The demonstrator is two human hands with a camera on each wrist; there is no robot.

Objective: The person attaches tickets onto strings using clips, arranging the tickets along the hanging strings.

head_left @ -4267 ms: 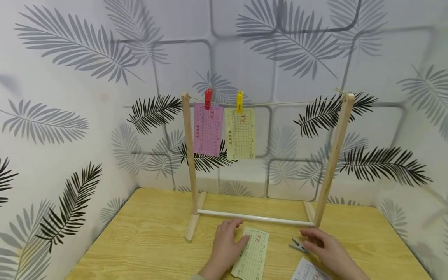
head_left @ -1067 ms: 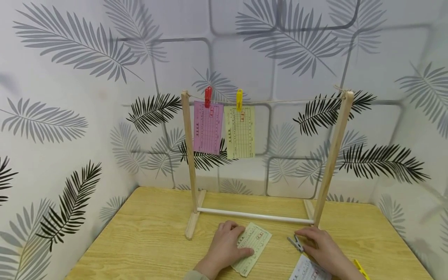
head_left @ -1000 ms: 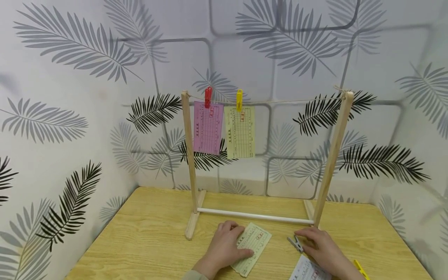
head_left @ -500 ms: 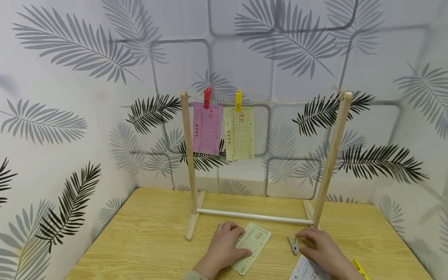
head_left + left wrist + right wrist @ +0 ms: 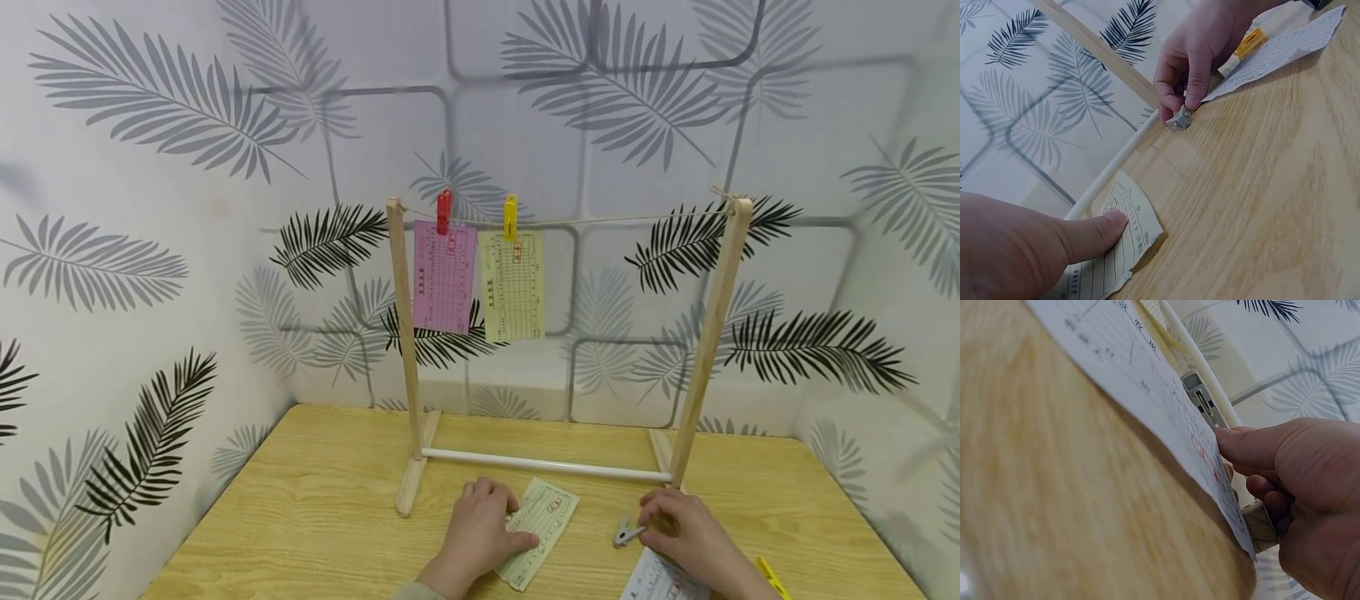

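My right hand (image 5: 686, 533) pinches a grey clothespin (image 5: 624, 533) between thumb and fingertips, its gripping end pointing left. In the right wrist view, this clothespin (image 5: 1202, 397) shows past the edge of a white receipt slip (image 5: 1147, 394). On the table, my left hand (image 5: 480, 533) holds a pale green receipt slip (image 5: 543, 521), the thumb lying across its printed face. From the left wrist, the slip's torn edge (image 5: 1144, 247) curves up off the wood. The white receipt slip (image 5: 660, 579) lies partly under my right hand.
A wooden stand (image 5: 705, 358) with a white crossbar (image 5: 547, 464) carries a string (image 5: 622, 219). From it hang a pink slip (image 5: 444, 279) under a red clothespin (image 5: 444, 212) and a yellow-green slip (image 5: 513, 287) under a yellow one (image 5: 511, 218). Another yellow clothespin (image 5: 772, 577) lies at right.
The grey clothespin has turned in my right fingers, from handles outward to gripping end outward. Since the oldest frame, the green slip has swung clockwise under my left hand; a yellow clothespin came into view.
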